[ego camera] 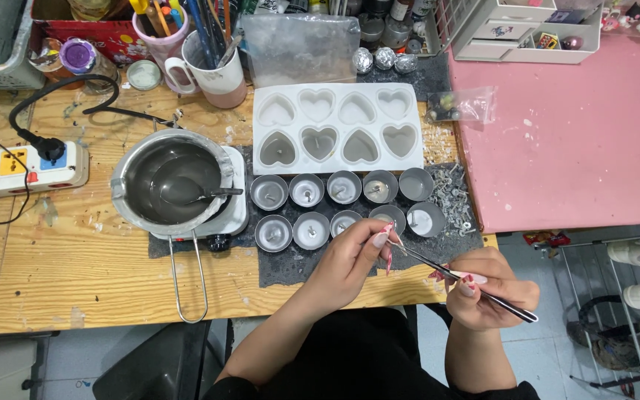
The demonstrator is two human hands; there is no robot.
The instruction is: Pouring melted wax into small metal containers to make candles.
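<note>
- Tweezers (468, 281) sit in the grip of the right hand (492, 290), pinched between its fingers, with the tips pointing at a small metal cup (387, 217).
- Left hand (350, 263) hovers just beside that cup, fingers curled together and touching the tweezer tips; it holds nothing that shows.
- Ten little cups stand in two rows on a dark mat (290, 267) on the worktop (75, 274).
- White heart mould (337, 126) lies behind them.
- Grey pot (172, 181) stands to the left.
</note>
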